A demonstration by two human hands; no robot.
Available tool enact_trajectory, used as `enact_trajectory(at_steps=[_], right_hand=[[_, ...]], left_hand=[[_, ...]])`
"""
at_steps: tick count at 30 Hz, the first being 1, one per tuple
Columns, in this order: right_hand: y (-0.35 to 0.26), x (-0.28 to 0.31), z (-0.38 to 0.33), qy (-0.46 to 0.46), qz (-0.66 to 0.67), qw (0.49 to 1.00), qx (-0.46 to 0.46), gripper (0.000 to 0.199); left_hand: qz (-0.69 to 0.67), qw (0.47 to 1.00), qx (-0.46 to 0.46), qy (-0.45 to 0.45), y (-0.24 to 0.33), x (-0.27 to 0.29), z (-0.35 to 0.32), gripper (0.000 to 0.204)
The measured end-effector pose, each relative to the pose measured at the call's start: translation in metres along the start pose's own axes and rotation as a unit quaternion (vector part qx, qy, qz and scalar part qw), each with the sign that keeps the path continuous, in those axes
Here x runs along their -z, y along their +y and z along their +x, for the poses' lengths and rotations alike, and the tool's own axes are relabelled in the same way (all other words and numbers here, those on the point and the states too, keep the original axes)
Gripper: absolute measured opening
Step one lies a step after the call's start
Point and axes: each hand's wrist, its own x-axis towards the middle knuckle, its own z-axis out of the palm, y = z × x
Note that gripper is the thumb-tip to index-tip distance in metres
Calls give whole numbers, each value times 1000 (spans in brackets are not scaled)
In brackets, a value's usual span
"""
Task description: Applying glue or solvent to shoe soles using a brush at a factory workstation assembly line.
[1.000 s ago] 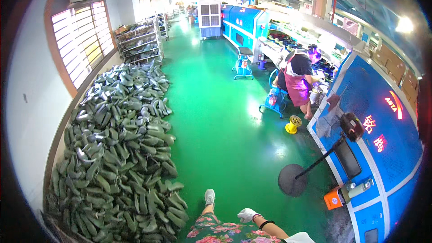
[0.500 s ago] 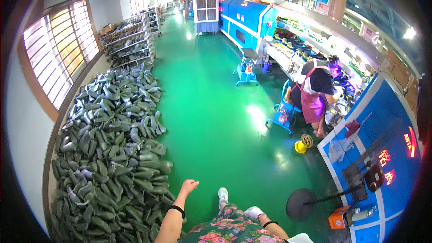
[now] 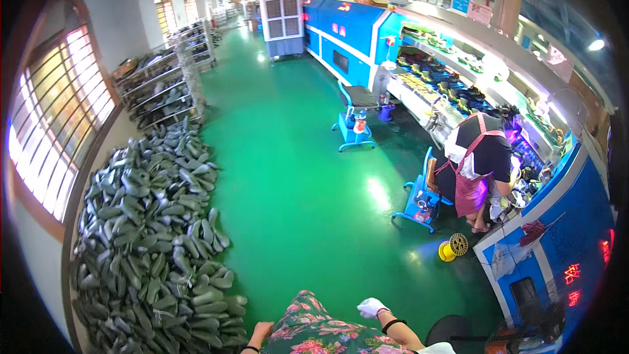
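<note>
My left hand (image 3: 263,330) is bare, with a dark band at the wrist. It hangs low by my floral garment (image 3: 314,331), fingers curled and nothing seen in them. Beside it on the left rises a large heap of dark grey-green shoe lasts (image 3: 157,242), which the hand does not touch. My right hand (image 3: 372,308) wears a white glove and swings above the green floor (image 3: 288,190). Its fingers are folded in, and no object shows in them. A black band circles that forearm.
Racks (image 3: 160,85) stand beyond the heap, near a white air cooler (image 3: 283,23). On the right, a person (image 3: 478,164) bends over a lit blue production line (image 3: 347,33). Blue chairs (image 3: 419,196), a yellow spool (image 3: 453,247) and a blue machine (image 3: 544,255) stand along that side.
I have moved forward along the aisle; the chairs, spool and person appear closer. My left hand has swung back toward my body, while the gloved right hand stays in nearly the same place.
</note>
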Motion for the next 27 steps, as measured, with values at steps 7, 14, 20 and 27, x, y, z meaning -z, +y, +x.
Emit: enact_trajectory(at_steps=[7,14,20,27], right_hand=[[-91,98,108,-48,0,999,-3,42],[-201,256,180,111,-80,990,-35,44],[-254,351,249,123,21,992,-5,40],[-203,484,369,267,-12,963,-36,59]], left_hand=[[72,993,-58,-76,-37,99,157,35],[120,975,-155,-106,23,278,496,45],[-129,991,35,-33,144,424,730,38],[-298,946,88,-90,235,420,861,31]])
